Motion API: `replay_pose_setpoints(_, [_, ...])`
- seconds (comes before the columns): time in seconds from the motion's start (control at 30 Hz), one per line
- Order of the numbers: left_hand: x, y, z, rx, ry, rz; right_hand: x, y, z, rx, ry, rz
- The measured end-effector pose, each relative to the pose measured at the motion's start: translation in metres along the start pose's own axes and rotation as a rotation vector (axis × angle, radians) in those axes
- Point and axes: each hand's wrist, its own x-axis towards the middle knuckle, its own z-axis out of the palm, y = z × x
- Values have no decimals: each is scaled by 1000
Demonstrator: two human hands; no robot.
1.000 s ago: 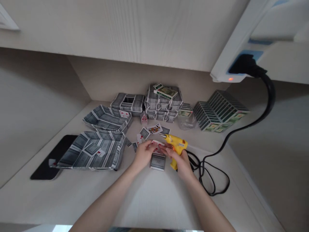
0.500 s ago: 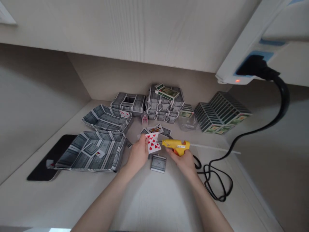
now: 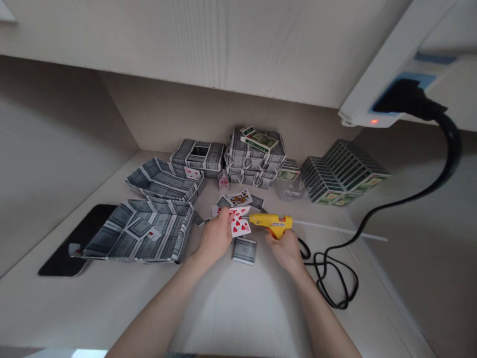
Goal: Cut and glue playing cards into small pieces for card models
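My left grip (image 3: 216,235) pinches an eight of hearts (image 3: 240,227) by its left side, face toward me, above the middle of the white desk (image 3: 223,303). My right grip (image 3: 285,248) is wrapped around the handle of a yellow glue gun (image 3: 274,223). Its metal nozzle points left at the card; I cannot tell if the two touch. A long, pale glue stick (image 3: 343,230) juts from the back of the gun.

Just below the held card, a patterned card stack (image 3: 244,251) lies on the desk. Beyond it are loose cards, including a face-up court card (image 3: 239,198), and behind them stands a small folded card (image 3: 223,181).

To the left are two open trays made of cards, the near tray (image 3: 141,231) holding a few loose cards and the far tray (image 3: 164,180) behind it. A flat black device (image 3: 70,253) lies partly under the near tray.

At the back are card-covered boxes (image 3: 253,156), with a green card packet (image 3: 260,140) on top. Rows of card packs (image 3: 341,171) stand at the right. A black cable (image 3: 406,196) hangs from a power strip (image 3: 395,64) at upper right, where a red light glows, and loops on the desk.
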Motion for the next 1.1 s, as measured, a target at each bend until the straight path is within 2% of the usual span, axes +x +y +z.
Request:
replay_pose_setpoints(0.5, [-1,0,0,101,81,23,2,1,-2,41,29,-40])
replay_pose_setpoints(0.8, [-3,2,-3,12,117,25,6,8,-1,11,84,28])
replay_pose_setpoints(0.97, [-4,2,-5,-29,174,-4,15,18,-19,16,193,97])
replay_pose_setpoints(1.1, [-3,2,-7,-105,270,-44,24,33,-38,-142,148,122])
